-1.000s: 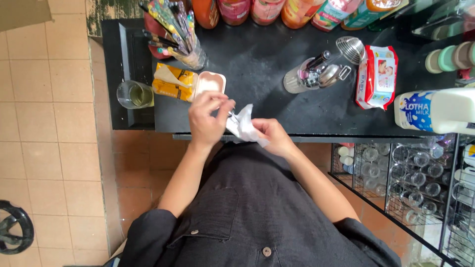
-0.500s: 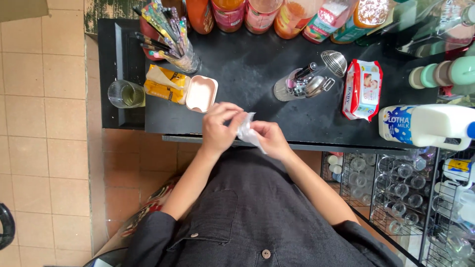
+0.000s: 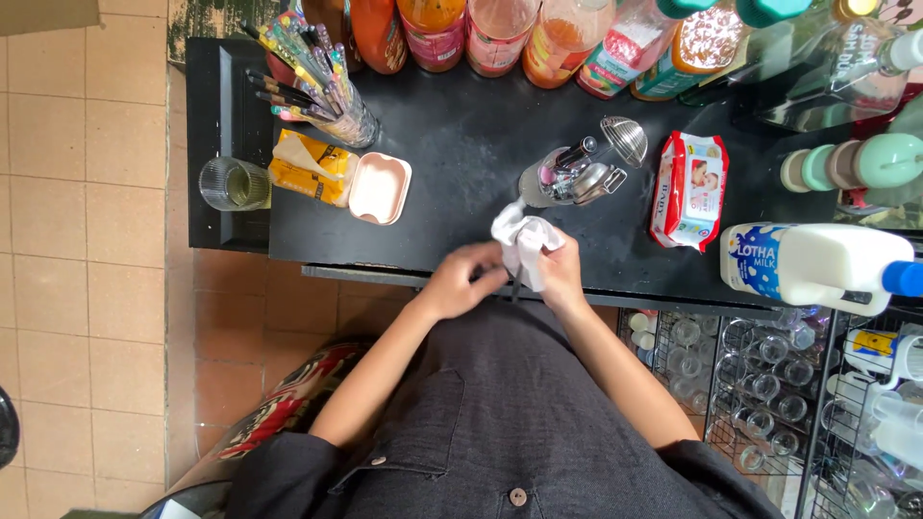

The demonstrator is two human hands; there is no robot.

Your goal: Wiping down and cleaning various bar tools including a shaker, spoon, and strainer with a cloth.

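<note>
White wipe (image 3: 524, 242) — bunched between both hands (image 3: 562, 274).

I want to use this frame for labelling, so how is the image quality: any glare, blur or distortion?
Head view: even, soft light with faint shadows on the black counter; small glare spots on the metal jigger and glass bottles; the left hand and right hand holding the white cloth are reasonably sharp; wide-angle lens bends the tile lines and wire rack near the edges.
</note>
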